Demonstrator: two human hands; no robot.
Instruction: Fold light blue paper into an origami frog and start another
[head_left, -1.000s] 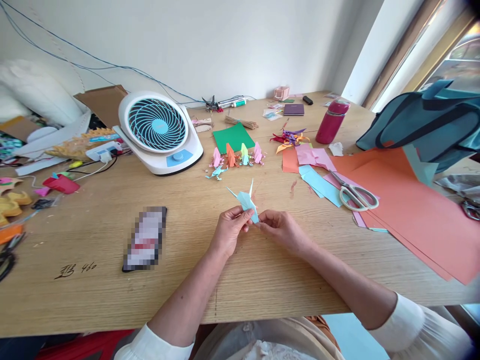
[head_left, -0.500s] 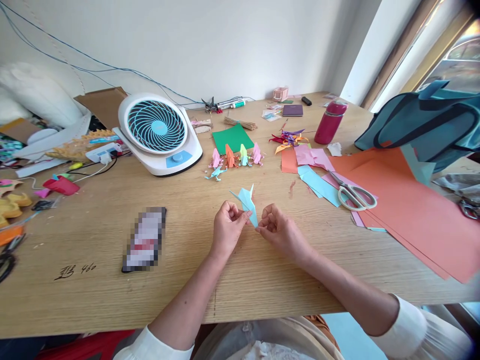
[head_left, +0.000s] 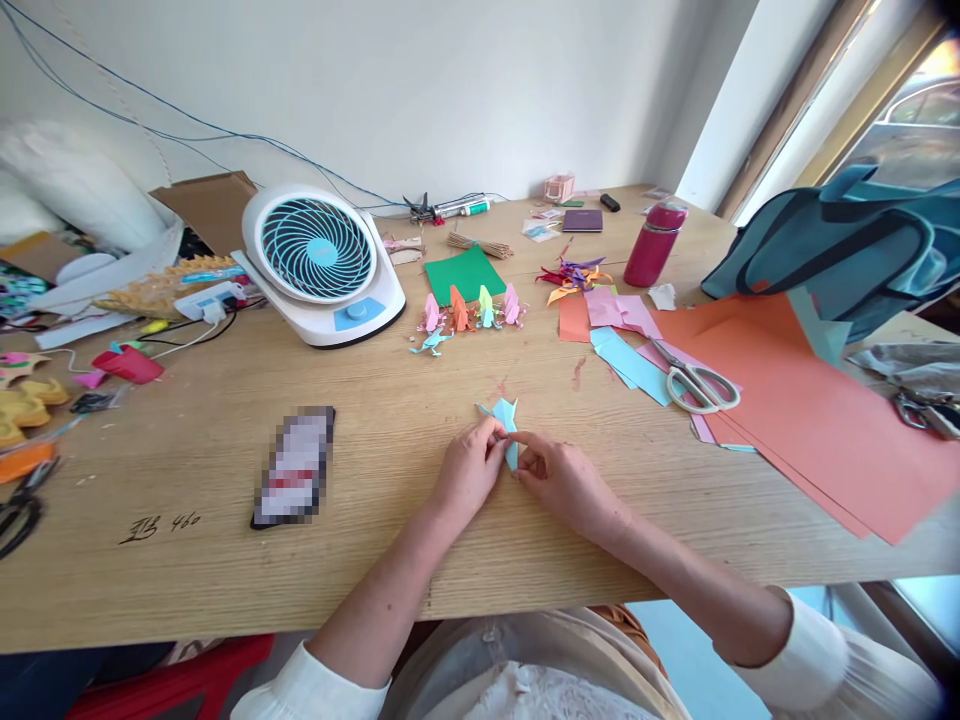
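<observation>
Two hands meet at a light-blue folded paper in the near middle of the table

The left hand is closed, its fingertips pinching the paper at its left side. The right hand is half curled at the paper's right side, its index finger reaching across to the left fingertips and its thumb near the paper's lower end; whether it pinches or only presses, I cannot tell. Two pointed ends of the paper stick out on the far side of the fingers.

Both forearms cross the table's near edge. To the left, wood grain runs from the left hand to a pixelated, dark-edged object well apart. On the far side, a strip of wood lies between the paper and a small blue paper figure, just in front of four standing paper figures. Farther off to the left stands a fan.

To the right, scissors lie on coloured paper, well apart from the right hand. Large orange sheets stretch beyond them, one corner near the table's near edge.
</observation>
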